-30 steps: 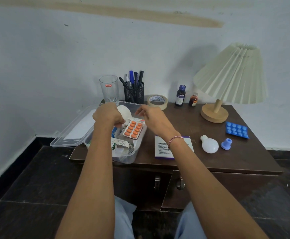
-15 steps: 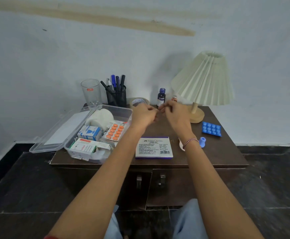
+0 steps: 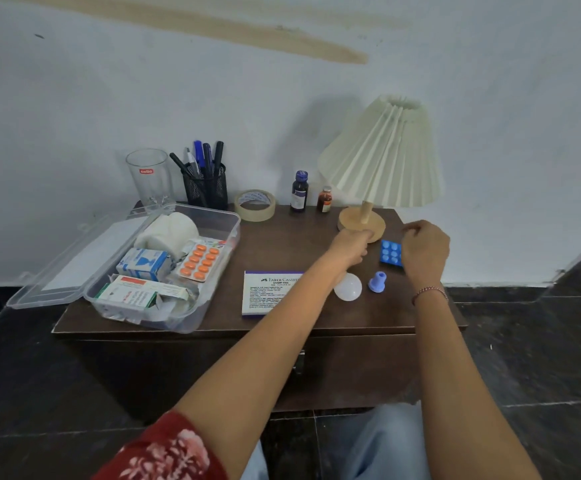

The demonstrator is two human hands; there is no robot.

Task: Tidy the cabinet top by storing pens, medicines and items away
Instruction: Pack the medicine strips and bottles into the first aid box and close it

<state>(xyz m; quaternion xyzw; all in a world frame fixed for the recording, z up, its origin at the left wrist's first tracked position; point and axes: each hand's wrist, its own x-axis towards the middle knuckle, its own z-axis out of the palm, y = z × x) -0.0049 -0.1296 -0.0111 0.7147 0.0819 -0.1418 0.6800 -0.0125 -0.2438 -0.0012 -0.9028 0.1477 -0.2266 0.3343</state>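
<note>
On the dark wooden cabinet top (image 3: 282,244), a blue blister pack (image 3: 390,250) lies flat at the right, next to the lamp base. My right hand (image 3: 424,251) is on its right end, fingers curled down over it. My left hand (image 3: 349,245) hovers just left of the pack with fingers curled and nothing in it. At the left stands an open clear plastic box (image 3: 213,299) holding an orange pill strip (image 3: 199,259), medicine cartons and a white roll. Two medicine bottles (image 3: 299,192) stand at the back. Pens fill a black mesh holder (image 3: 206,187).
A pleated lamp (image 3: 381,157) stands at the back right. A stamp pad box (image 3: 268,292), a white bulb (image 3: 348,287) and a blue cap (image 3: 377,282) lie near the front edge. A tape roll (image 3: 255,204) and a glass (image 3: 149,178) stand at the back. The box lid (image 3: 74,258) overhangs the left edge.
Both hands left the plastic box, met over the middle of the cabinet top, then moved right to the blue blister pack. My view shifted to the right.
</note>
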